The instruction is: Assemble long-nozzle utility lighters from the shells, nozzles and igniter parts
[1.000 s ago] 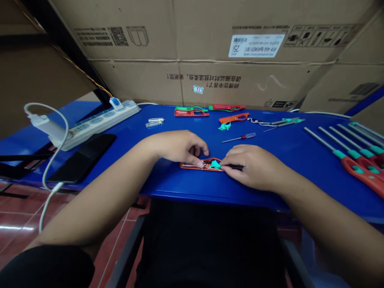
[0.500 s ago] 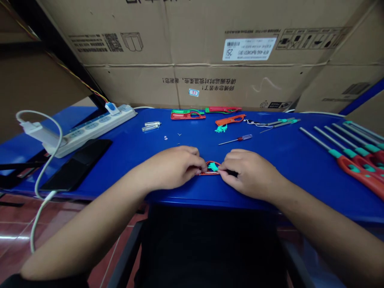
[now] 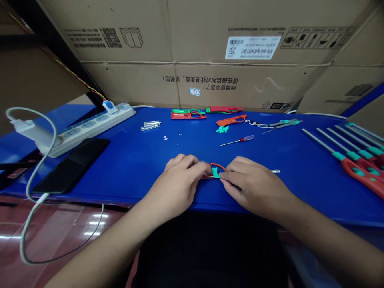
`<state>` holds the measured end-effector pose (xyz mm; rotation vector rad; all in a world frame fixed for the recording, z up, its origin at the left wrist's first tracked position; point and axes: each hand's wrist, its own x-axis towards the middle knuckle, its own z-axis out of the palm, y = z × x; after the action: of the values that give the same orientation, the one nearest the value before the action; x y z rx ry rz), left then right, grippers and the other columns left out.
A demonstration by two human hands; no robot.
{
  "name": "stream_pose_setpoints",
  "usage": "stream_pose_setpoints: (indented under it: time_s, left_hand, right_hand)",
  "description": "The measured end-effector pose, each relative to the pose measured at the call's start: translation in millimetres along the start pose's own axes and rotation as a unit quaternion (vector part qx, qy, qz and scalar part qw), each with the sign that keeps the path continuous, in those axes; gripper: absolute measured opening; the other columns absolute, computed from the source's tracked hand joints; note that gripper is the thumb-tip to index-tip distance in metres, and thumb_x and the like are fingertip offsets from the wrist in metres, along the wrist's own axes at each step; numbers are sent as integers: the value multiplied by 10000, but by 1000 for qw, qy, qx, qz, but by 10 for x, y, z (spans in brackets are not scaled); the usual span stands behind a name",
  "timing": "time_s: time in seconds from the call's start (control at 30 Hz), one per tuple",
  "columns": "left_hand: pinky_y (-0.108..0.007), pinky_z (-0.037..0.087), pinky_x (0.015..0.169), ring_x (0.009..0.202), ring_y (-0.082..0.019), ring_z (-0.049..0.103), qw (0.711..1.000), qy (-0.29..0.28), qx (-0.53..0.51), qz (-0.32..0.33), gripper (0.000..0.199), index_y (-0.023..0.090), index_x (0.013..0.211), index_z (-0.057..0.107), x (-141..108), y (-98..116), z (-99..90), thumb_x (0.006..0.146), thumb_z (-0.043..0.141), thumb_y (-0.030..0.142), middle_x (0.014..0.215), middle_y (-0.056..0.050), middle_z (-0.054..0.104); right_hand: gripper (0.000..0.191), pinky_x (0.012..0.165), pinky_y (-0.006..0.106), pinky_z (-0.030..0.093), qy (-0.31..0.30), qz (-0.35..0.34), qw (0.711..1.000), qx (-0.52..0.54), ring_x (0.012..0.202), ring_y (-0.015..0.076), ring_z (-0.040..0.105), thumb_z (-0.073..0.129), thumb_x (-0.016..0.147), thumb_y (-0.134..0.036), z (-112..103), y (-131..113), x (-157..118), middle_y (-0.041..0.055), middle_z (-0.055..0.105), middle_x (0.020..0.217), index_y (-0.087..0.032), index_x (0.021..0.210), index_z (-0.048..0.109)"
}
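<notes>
An orange-red lighter shell (image 3: 220, 165) lies near the table's front edge between my hands. A turquoise trigger (image 3: 215, 172) sits in its looped handle part. My left hand (image 3: 180, 180) is closed at the shell's left end, its fingertips slightly blurred and covering that end. From the right, my right hand (image 3: 252, 180) pinches at the trigger's lower right edge with thumb and forefinger. A metal tube end (image 3: 275, 171) shows just right of my right hand; the part behind the hand is hidden.
Behind lie lighter shells (image 3: 189, 115), turquoise parts (image 3: 222, 129), a screwdriver (image 3: 240, 140), clear fuel tanks (image 3: 150, 125) and tiny screws (image 3: 179, 134). Several long lighters (image 3: 357, 160) stand right. A power strip (image 3: 90, 130) and phone (image 3: 72, 166) lie left; cardboard (image 3: 150, 88) walls the back.
My left hand has shifted left and turned so its back shows more. The trigger sits more upright in the shell. The metal tube end has come into view beside my right hand.
</notes>
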<state>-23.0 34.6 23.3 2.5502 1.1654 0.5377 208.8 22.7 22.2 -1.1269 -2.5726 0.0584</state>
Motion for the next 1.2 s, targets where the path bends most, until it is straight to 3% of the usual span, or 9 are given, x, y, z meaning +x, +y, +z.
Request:
stream_pose_setpoints:
  time_s: [0.13,0.43,0.67,0.9,1.07,1.2]
  left_hand:
    - [-392,453,852,962,-209,541,999,15,-48,-8,173,224,1131,529,-5,-25,1,985,474,149,1092,-36,645]
    - [-383,446,864,980,-207,544,998,14,-50,23,196,232,1166,546,-2,-24,-5,1003,461,163,1116,-41,649]
    - [-373,472,899,990,-194,548,997,26,-71,27,176,217,1141,550,16,-42,15,992,485,148,1125,-37,653]
    - [-410,513,931,1028,-216,618,996,22,-74,40,237,204,1186,643,40,-97,32,982,527,171,1132,-60,706]
    - [-394,526,915,1005,-207,626,996,36,-66,57,253,206,1191,678,24,-116,39,989,527,184,1109,-62,710]
    - [-376,517,925,1026,-200,608,996,33,-70,51,254,211,1172,692,14,-107,45,994,515,178,1122,-60,696]
  right_hand:
    - [251,733,332,433,-2,29,999,27,769,193,554,530,949,-180,-28,-3,36,66,653,773,-150,848,758]
    - [222,694,323,408,-119,15,992,-47,754,193,560,560,891,-153,-220,-8,238,65,641,774,-158,703,676]
    - [188,662,325,401,-117,-45,988,-92,746,204,559,568,885,-141,-215,-32,280,78,661,781,-159,736,681]
    - [197,715,356,437,-196,-80,968,-137,770,222,568,587,774,-22,-266,-39,441,95,672,822,-146,844,723]
    - [203,715,369,451,-177,-98,972,-118,792,235,582,555,858,-72,-269,49,361,99,667,857,-131,938,732]
    - [254,740,336,463,-115,-66,991,-12,810,207,597,488,973,-197,-249,166,257,88,672,875,-157,928,735]
